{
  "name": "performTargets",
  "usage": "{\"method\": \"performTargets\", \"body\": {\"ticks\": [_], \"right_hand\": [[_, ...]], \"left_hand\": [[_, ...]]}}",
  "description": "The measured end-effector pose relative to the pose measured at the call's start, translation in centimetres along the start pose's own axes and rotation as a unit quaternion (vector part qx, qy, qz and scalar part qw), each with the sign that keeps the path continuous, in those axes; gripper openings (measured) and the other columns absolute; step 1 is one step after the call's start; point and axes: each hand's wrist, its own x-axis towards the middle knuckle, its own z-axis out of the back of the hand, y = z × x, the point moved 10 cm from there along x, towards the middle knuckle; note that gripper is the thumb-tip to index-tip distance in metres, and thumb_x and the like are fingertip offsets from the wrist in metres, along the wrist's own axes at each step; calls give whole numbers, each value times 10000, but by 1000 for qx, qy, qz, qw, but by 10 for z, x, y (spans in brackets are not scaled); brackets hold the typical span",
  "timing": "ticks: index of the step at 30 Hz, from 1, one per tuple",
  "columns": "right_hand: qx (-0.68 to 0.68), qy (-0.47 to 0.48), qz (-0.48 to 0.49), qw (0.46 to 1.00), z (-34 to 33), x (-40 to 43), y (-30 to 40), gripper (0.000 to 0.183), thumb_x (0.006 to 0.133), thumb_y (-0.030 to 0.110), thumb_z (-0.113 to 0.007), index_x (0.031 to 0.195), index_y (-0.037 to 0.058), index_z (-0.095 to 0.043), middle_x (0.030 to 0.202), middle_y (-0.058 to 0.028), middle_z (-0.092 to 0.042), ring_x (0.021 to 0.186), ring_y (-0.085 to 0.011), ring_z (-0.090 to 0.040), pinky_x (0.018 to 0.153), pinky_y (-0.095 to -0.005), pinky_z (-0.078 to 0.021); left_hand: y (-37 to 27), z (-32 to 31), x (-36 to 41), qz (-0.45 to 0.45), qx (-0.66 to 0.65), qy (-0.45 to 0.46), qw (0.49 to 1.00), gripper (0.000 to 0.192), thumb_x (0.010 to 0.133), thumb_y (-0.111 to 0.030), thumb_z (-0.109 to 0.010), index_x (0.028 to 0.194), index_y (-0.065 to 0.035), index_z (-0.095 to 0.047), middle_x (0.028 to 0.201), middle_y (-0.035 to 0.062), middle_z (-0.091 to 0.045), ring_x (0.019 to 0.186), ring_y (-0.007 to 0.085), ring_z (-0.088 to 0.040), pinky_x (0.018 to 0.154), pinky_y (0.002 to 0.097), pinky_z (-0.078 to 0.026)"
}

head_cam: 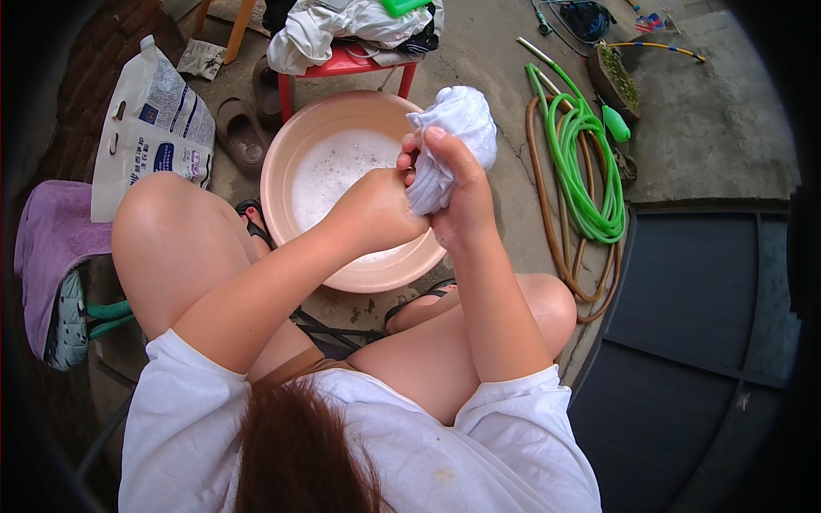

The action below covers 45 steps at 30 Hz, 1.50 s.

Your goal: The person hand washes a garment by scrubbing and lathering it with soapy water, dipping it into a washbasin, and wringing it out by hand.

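Note:
A bunched wet white cloth [457,122] is squeezed between my two hands, above the right side of a pink plastic basin [359,106]. My right hand [465,186] wraps around the cloth from the right, thumb lying across it. From the left, my left hand [388,208] grips its lower end, and its fingers are mostly hidden behind the cloth. White suds [333,167] with bubbles lie in the basin, which stands on the concrete floor between my feet.
Beyond the basin, a red stool [343,62] carries piled clothes [308,38]. Brown clogs [242,131] and a white detergent bag [160,122] stand left. A purple towel [58,237] drapes at far left. Coiled green hose [584,167] and dark panels [686,276] lie right.

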Motion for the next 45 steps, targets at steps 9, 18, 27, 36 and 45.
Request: {"method": "performTargets", "body": {"ticks": [9,18,27,36,45], "right_hand": [[-11,10,1,1000,-1,0,1,268,793,259,-687,924,49,-583,797,-59,-625,669,-130,-605,638,-270,-511],[-6,-1,5,1000,-3,0,2,282,793,263,-668,915,43,-539,694,-37,-530,572,-123,-524,553,-244,-445],[24,5,29,999,-8,-4,10,273,805,321,-644,796,83,-509,547,20,-388,432,-75,-356,446,-218,-284],[48,19,36,998,-5,-2,12,148,842,215,-609,806,99,-525,564,14,-409,437,-70,-331,397,-230,-249],[42,27,32,998,-10,-1,12,210,833,269,-616,772,96,-514,520,21,-380,399,-64,-306,388,-212,-232]], "left_hand": [[1,-2,-2,63,-21,44,997,380,691,-121,-673,1033,18,-584,969,153,-654,931,261,-643,813,336,-485],[-5,3,-6,81,-30,27,996,267,683,-124,-675,894,32,-628,851,152,-674,846,269,-662,762,341,-491],[-21,4,-5,5,34,23,999,208,674,-123,-684,813,25,-641,780,196,-661,768,338,-653,700,361,-498],[-20,2,-5,-24,-9,19,999,242,724,-206,-652,899,-42,-685,833,204,-666,821,370,-642,721,393,-512],[-21,4,-5,-27,-4,25,999,225,727,-192,-644,892,-45,-690,823,205,-667,801,368,-647,714,391,-512]]}}
